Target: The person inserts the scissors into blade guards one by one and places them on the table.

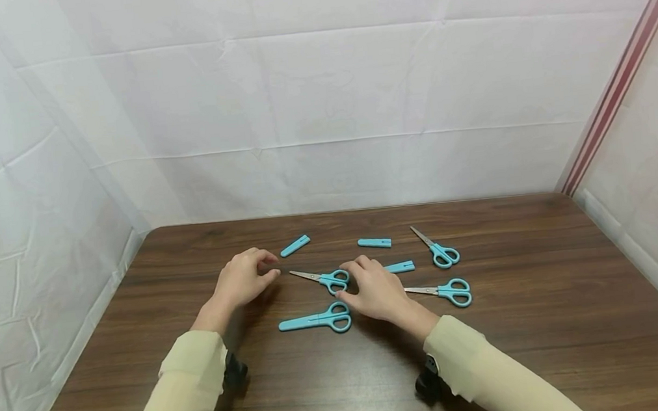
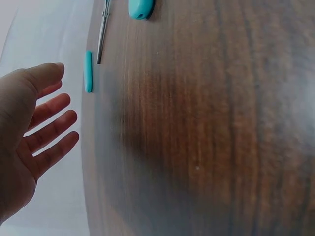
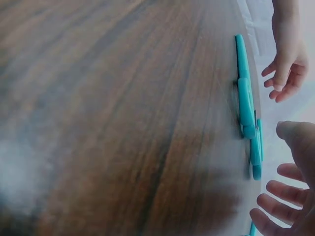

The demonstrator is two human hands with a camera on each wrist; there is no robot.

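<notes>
Several teal scissors lie on a dark wooden table (image 1: 550, 317). My right hand (image 1: 371, 288) hovers with spread fingers just right of the handles of a bare-bladed pair (image 1: 325, 278), holding nothing; the right wrist view shows the same hand (image 3: 290, 196) empty beside the teal handles (image 3: 255, 147). A capped pair (image 1: 317, 321) lies in front of it, also seen edge-on (image 3: 242, 93). My left hand (image 1: 246, 279) rests left of the bare blades, fingers loosely curled and empty, relaxed in its own view (image 2: 34, 137). Loose teal blade caps lie at the back left (image 1: 295, 245), back middle (image 1: 375, 242) and beside my right hand (image 1: 400, 266).
Two more bare-bladed scissors lie to the right, one farther back (image 1: 440, 252) and one nearer (image 1: 443, 291). White sheeting walls (image 1: 320, 102) close in the table on three sides. A cap (image 2: 88, 72) and a blade (image 2: 102, 34) show beyond my left fingers.
</notes>
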